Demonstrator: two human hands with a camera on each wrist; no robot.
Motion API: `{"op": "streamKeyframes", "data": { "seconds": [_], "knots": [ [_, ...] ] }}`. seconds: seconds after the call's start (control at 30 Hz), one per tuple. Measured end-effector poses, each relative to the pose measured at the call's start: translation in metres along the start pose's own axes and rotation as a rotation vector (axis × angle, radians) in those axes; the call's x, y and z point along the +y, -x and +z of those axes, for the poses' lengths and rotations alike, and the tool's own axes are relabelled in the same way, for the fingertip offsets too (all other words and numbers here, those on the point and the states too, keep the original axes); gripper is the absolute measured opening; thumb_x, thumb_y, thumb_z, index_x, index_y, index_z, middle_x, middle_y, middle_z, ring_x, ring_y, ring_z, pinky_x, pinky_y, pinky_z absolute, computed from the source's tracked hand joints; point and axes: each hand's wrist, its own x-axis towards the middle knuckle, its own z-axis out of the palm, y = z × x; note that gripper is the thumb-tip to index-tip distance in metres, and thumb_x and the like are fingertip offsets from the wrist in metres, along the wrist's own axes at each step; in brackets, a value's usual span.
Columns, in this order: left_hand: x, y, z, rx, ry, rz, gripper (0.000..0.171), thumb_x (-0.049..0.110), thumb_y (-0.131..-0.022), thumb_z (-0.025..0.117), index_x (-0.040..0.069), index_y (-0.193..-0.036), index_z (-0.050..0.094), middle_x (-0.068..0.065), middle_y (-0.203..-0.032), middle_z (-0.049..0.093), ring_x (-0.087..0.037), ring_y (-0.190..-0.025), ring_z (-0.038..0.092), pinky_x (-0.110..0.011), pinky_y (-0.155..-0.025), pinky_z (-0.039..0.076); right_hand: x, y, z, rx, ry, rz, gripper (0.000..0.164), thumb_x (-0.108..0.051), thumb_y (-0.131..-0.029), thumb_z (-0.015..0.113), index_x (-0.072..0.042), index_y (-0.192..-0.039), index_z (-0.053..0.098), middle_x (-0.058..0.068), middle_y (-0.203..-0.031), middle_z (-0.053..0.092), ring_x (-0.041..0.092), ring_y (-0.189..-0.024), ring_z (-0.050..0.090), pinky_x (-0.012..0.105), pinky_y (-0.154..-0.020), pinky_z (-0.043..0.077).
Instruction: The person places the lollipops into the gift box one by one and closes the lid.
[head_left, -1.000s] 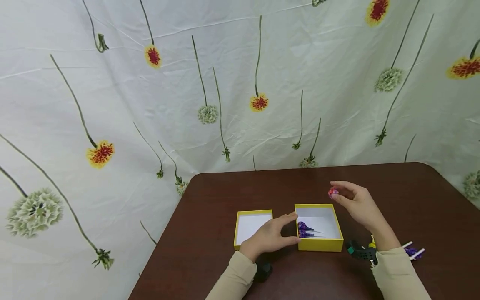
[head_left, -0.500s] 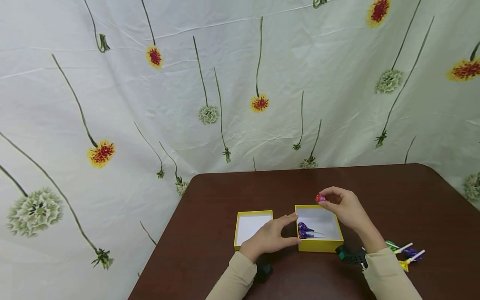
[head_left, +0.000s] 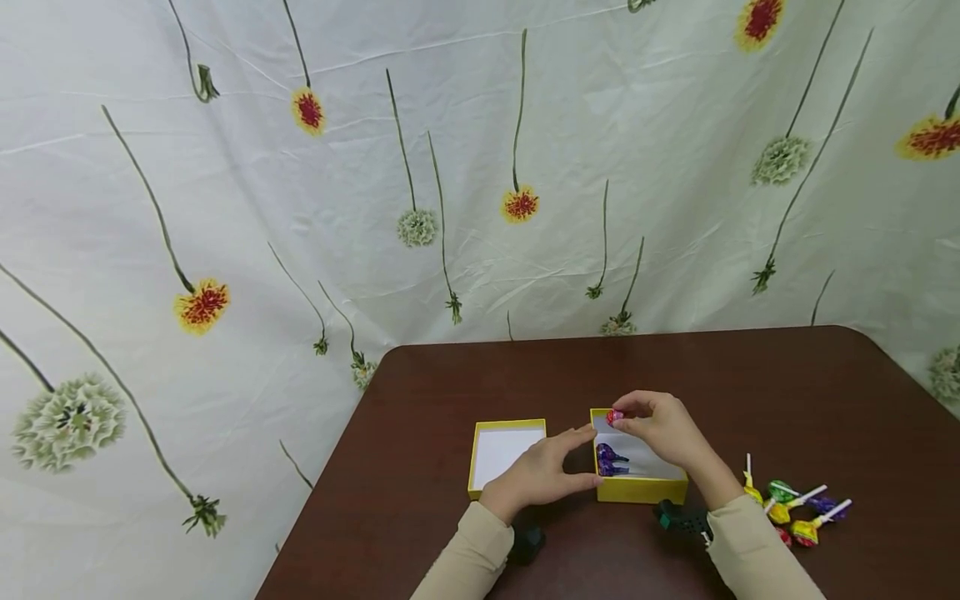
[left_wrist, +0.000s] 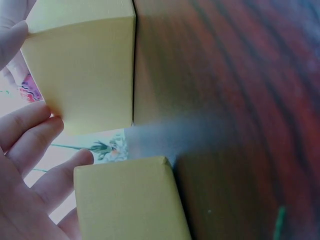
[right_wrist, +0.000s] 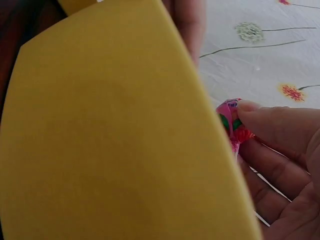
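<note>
My right hand (head_left: 666,427) pinches a lollipop (head_left: 614,417) in a pink and red wrapper between thumb and fingers. It is over the far left part of the yellow box (head_left: 641,490), with the candy near the rim. Two purple-wrapped lollipops (head_left: 609,460) lie inside the box along its left wall. My left hand (head_left: 546,471) touches the box's left side, fingers extended and thumb apart; in the left wrist view its fingertips (left_wrist: 52,122) meet the yellow wall. In the right wrist view, the box wall (right_wrist: 110,125) covers part of the held lollipop (right_wrist: 232,122).
A shallow yellow-rimmed lid (head_left: 506,454) with a white inside lies left of the box. Several lollipops (head_left: 806,531) in yellow, green, red and purple wrappers lie at the right on the dark brown table (head_left: 450,375). A flowered cloth (head_left: 450,167) hangs behind.
My right hand has moved left and lower with the pink and red lollipop, from right of the box to over its far left part. My left hand has stayed at the box.
</note>
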Motion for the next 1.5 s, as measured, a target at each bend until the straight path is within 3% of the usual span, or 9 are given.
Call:
{"op": "streamKeyframes", "data": {
  "seconds": [0.27,0.47,0.7,1.07,1.5],
  "knots": [
    [0.001,0.000,-0.001,0.000,0.005,0.009,0.071,0.051,-0.094,0.064,0.023,-0.154,0.041,0.006,-0.160,0.038,-0.020,-0.148,0.038,-0.044,-0.118,0.037,0.003,-0.003,0.009,-0.033,-0.020,0.012,0.012,-0.006,-0.089,0.074,-0.006,-0.102,0.073,0.007,-0.097,0.074,0.019,-0.088,0.069,0.036,-0.080,0.061],
    [0.000,0.001,0.000,0.003,-0.001,0.020,0.071,0.051,-0.094,0.064,0.023,-0.155,0.040,0.005,-0.161,0.037,-0.021,-0.148,0.038,-0.044,-0.118,0.038,0.005,-0.004,0.019,-0.027,0.030,-0.022,0.010,-0.005,-0.088,0.075,-0.005,-0.098,0.074,0.009,-0.095,0.076,0.024,-0.088,0.073,0.039,-0.079,0.062],
    [-0.002,0.001,0.000,-0.002,-0.001,0.031,0.072,0.050,-0.095,0.064,0.023,-0.156,0.038,0.004,-0.161,0.036,-0.020,-0.147,0.039,-0.043,-0.117,0.038,0.006,-0.004,0.026,-0.006,0.042,0.012,0.009,-0.003,-0.087,0.075,-0.005,-0.096,0.075,0.011,-0.096,0.077,0.027,-0.090,0.074,0.041,-0.080,0.062],
    [-0.002,0.000,0.000,0.004,-0.011,0.056,0.071,0.048,-0.095,0.064,0.022,-0.156,0.039,0.003,-0.161,0.036,-0.019,-0.147,0.040,-0.042,-0.116,0.040,0.009,-0.006,0.029,-0.041,0.049,0.057,0.010,0.000,-0.088,0.073,-0.003,-0.098,0.074,0.012,-0.098,0.076,0.030,-0.094,0.074,0.043,-0.083,0.061],
    [-0.002,0.000,0.001,0.003,-0.006,0.043,0.071,0.048,-0.095,0.064,0.022,-0.156,0.038,0.003,-0.162,0.036,-0.020,-0.147,0.039,-0.042,-0.117,0.039,0.013,-0.008,0.031,-0.072,0.085,0.041,0.008,0.002,-0.087,0.073,0.000,-0.094,0.073,0.015,-0.094,0.076,0.028,-0.088,0.074,0.042,-0.079,0.061]
  ]
}}
